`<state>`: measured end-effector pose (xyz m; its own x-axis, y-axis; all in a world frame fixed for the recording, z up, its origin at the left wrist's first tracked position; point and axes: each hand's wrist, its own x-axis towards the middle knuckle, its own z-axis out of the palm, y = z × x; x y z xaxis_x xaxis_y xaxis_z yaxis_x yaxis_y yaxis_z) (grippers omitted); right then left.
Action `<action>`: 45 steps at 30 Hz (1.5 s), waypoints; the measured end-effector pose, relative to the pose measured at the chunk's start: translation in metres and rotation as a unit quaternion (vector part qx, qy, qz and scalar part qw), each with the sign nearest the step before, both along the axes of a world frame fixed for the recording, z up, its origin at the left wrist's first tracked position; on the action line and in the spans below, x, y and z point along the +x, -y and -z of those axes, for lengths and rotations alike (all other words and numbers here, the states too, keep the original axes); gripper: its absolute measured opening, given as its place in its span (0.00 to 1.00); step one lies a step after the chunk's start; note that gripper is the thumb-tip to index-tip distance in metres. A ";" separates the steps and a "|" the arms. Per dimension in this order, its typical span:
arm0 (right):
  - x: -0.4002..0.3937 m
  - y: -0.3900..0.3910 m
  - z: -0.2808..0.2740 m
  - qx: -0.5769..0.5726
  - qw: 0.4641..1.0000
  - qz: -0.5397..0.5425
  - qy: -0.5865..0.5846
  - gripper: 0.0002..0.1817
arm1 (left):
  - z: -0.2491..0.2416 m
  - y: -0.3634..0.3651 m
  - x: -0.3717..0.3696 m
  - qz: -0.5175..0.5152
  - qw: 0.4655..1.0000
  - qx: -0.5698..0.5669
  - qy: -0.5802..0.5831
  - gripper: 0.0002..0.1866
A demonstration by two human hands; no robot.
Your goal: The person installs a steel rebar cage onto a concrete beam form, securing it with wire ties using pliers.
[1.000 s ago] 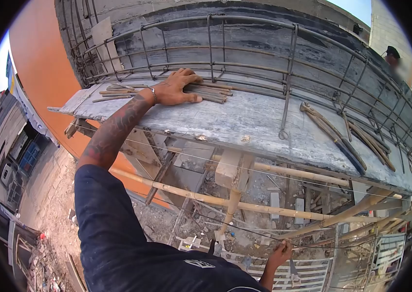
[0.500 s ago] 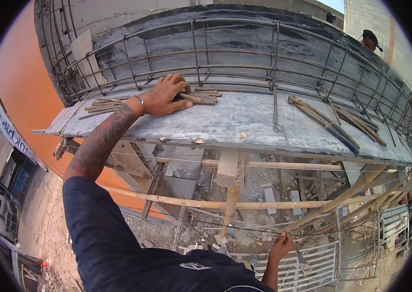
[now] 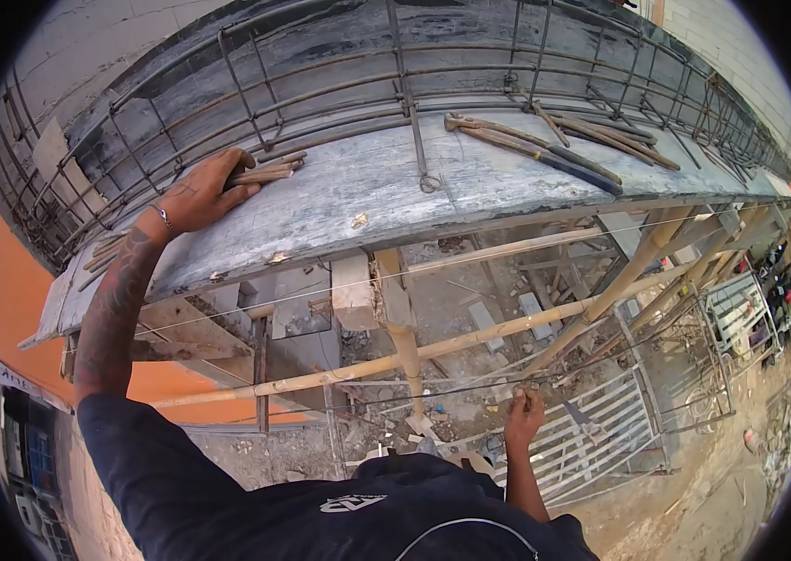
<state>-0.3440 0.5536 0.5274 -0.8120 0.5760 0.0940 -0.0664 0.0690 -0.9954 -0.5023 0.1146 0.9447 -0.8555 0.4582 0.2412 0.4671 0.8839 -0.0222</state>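
Observation:
My left hand [image 3: 204,194] rests on the plank [image 3: 339,210], its fingers curled around a bundle of short rusty steel bars [image 3: 274,170]. More short bars [image 3: 104,251] lie behind the wrist at the plank's left end. My right hand [image 3: 524,418] is low, beyond my body, with fingers closed; what it holds, if anything, I cannot make out. A thin dark line passes just above it. Long-handled pincers [image 3: 540,154] lie on the plank, away from both hands.
A rebar cage [image 3: 339,93] runs along the plank's far side. Several loose bars [image 3: 615,140] lie right of the pincers. Bamboo poles [image 3: 470,341] and a wooden post [image 3: 353,292] stand beneath. Below are rubble and a white slatted frame [image 3: 601,444].
My view has shifted to the right, so the plank and pincers appear further left and higher. My left hand stays on the bars. My right hand has risen slightly in view, fingers still closed.

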 end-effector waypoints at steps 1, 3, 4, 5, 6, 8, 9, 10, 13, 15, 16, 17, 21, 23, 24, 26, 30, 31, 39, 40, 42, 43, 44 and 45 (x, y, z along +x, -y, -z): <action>-0.001 0.000 -0.001 0.002 1.000 -0.005 -0.002 0.08 | 0.000 -0.001 0.000 0.008 1.000 -0.001 0.004 0.24; -0.002 0.001 -0.006 -0.022 1.000 -0.004 0.002 0.08 | -0.001 -0.005 -0.002 0.009 0.999 -0.033 -0.003 0.21; -0.002 0.000 -0.007 -0.022 1.000 -0.008 0.005 0.08 | -0.005 -0.008 -0.001 -0.018 0.998 -0.063 0.000 0.19; -0.001 -0.001 -0.007 -0.024 1.000 -0.013 0.008 0.09 | -0.010 -0.015 -0.003 -0.010 0.998 -0.064 -0.002 0.19; 0.000 -0.002 -0.007 -0.031 0.999 -0.021 0.001 0.09 | -0.015 -0.020 -0.003 -0.047 0.994 -0.091 0.032 0.19; 0.003 -0.006 -0.001 -0.026 1.000 -0.007 0.015 0.10 | -0.018 -0.024 -0.002 -0.098 0.986 -0.120 0.067 0.19; 0.002 -0.006 0.002 -0.018 0.999 -0.003 0.027 0.10 | -0.016 -0.024 -0.003 -0.078 0.988 -0.121 0.057 0.20; 0.003 -0.004 -0.001 0.005 1.000 0.006 0.018 0.11 | -0.016 -0.021 -0.001 -0.067 0.989 -0.121 0.047 0.21; 0.003 -0.006 0.008 -0.021 0.999 -0.006 0.023 0.11 | -0.022 -0.031 0.005 -0.091 0.985 -0.126 0.073 0.25; 0.002 -0.002 0.008 -0.039 0.999 -0.022 0.012 0.11 | -0.024 -0.031 0.001 -0.095 0.984 -0.130 0.081 0.28; 0.001 -0.001 0.007 -0.059 0.998 -0.015 0.002 0.11 | -0.021 -0.030 -0.002 -0.088 0.984 -0.137 0.077 0.29; 0.001 -0.002 0.007 -0.059 0.998 -0.024 0.000 0.11 | -0.021 -0.028 -0.004 -0.097 0.983 -0.136 0.077 0.29; -0.005 -0.002 0.005 -0.040 0.998 -0.041 0.009 0.11 | -0.023 -0.027 -0.005 -0.077 0.986 -0.134 0.068 0.26; -0.006 -0.004 0.002 -0.030 0.999 -0.036 0.007 0.10 | -0.022 -0.030 -0.005 -0.062 0.985 -0.160 0.036 0.22; -0.008 -0.004 0.002 -0.031 0.999 -0.032 0.006 0.10 | -0.024 -0.031 -0.005 -0.058 0.985 -0.162 0.035 0.22; -0.009 -0.005 0.003 -0.018 0.998 -0.053 -0.023 0.10 | -0.032 -0.037 0.007 -0.064 0.990 -0.124 -0.028 0.18; -0.013 -0.006 0.006 -0.065 0.997 -0.037 0.004 0.08 | -0.050 -0.042 0.017 -0.010 0.990 -0.026 -0.138 0.16; -0.012 -0.008 0.008 -0.069 0.996 -0.052 -0.002 0.08 | -0.057 -0.045 0.014 -0.003 0.992 0.006 -0.123 0.17; -0.021 -0.005 -0.008 -0.067 0.996 -0.052 -0.021 0.08 | -0.095 -0.196 -0.006 0.164 0.952 0.004 -0.258 0.14; -0.022 -0.006 -0.008 -0.067 0.997 -0.041 -0.024 0.08 | -0.098 -0.227 -0.008 0.181 0.951 0.011 -0.249 0.13; -0.020 -0.011 -0.005 -0.082 0.995 -0.037 -0.030 0.08 | -0.114 -0.292 -0.007 0.151 0.975 -0.037 -0.159 0.15; -0.017 -0.014 -0.002 -0.100 0.994 -0.036 -0.031 0.08 | -0.115 -0.320 -0.016 0.207 0.965 -0.052 -0.153 0.16; -0.013 -0.017 0.001 -0.112 0.993 -0.028 -0.035 0.09 | -0.114 -0.346 -0.026 0.263 0.951 -0.068 -0.147 0.18; -0.009 -0.021 0.000 -0.111 0.993 -0.019 -0.038 0.09 | -0.103 -0.369 -0.044 0.360 0.908 -0.035 -0.211 0.15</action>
